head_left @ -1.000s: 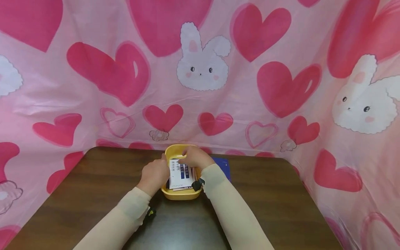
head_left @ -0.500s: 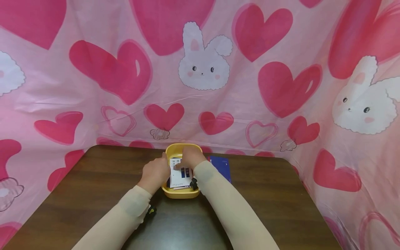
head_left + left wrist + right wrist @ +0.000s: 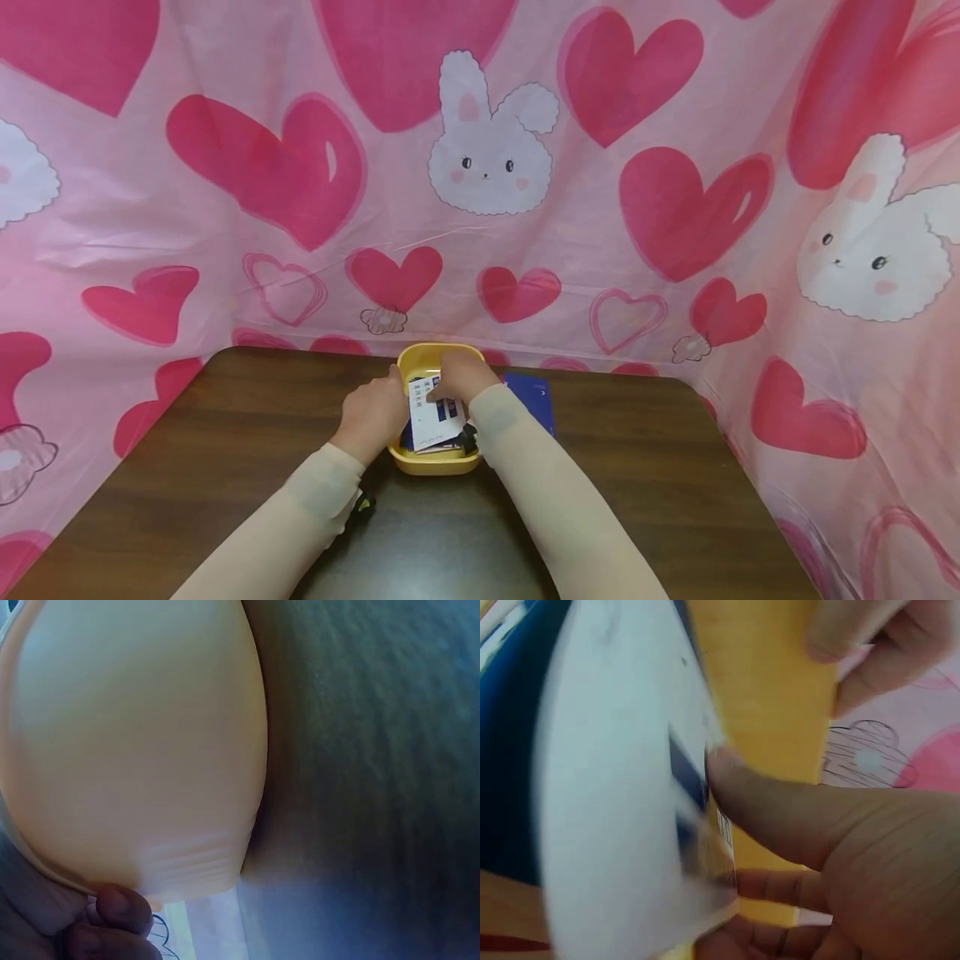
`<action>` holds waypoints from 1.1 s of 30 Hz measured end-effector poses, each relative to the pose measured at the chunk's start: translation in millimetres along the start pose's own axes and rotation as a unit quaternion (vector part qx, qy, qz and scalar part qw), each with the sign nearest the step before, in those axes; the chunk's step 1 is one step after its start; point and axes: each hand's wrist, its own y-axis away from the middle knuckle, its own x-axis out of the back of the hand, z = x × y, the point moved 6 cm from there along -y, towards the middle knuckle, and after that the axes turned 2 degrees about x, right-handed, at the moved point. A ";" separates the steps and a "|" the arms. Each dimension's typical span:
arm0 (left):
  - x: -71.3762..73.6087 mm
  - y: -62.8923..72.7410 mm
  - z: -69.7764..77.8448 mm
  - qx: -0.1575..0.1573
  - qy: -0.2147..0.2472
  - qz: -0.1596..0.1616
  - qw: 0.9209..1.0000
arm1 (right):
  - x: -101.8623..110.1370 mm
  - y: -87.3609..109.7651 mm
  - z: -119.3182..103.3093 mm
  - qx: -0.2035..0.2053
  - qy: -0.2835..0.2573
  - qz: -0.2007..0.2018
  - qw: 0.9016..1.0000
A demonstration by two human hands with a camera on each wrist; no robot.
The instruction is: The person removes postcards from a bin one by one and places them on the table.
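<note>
A yellow plastic basket (image 3: 433, 468) stands near the table's far edge. My left hand (image 3: 373, 415) grips its left rim, fingers hooked over it; the basket's outer wall (image 3: 142, 750) fills much of the left wrist view. Inside lies a small stack of printed papers or booklets, with a dark blue one (image 3: 525, 750) beneath. My right hand (image 3: 463, 377) reaches into the basket and pinches a white printed card (image 3: 622, 787) between thumb and fingers. The card is tilted and bends slightly. The right hand covers its upper right part in the head view.
A blue booklet (image 3: 531, 400) lies on the dark wooden table (image 3: 637, 467), just right of the basket. Behind the table hangs a pink curtain (image 3: 570, 225) with hearts and rabbits, close to the basket's far end.
My right hand has moved a little left and taken hold of the white card, which has turned and risen slightly from the stack. The left hand stays on the rim.
</note>
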 end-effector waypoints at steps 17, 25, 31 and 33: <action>0.3 -1.9 -1.1 0.005 -0.010 0.005 1.000 | 32.8 1.7 31.4 0.057 -0.160 0.046 0.984; -4.3 -7.8 -0.9 0.004 -0.012 0.008 1.000 | 58.5 9.9 68.0 0.067 -0.287 0.099 0.950; 1.7 -1.6 0.8 0.001 -0.006 0.016 1.000 | 71.5 17.1 88.8 0.057 -0.327 0.102 0.938; 2.1 -2.1 0.1 -0.001 -0.006 0.021 1.000 | 74.7 18.6 92.4 0.057 -0.328 0.100 0.938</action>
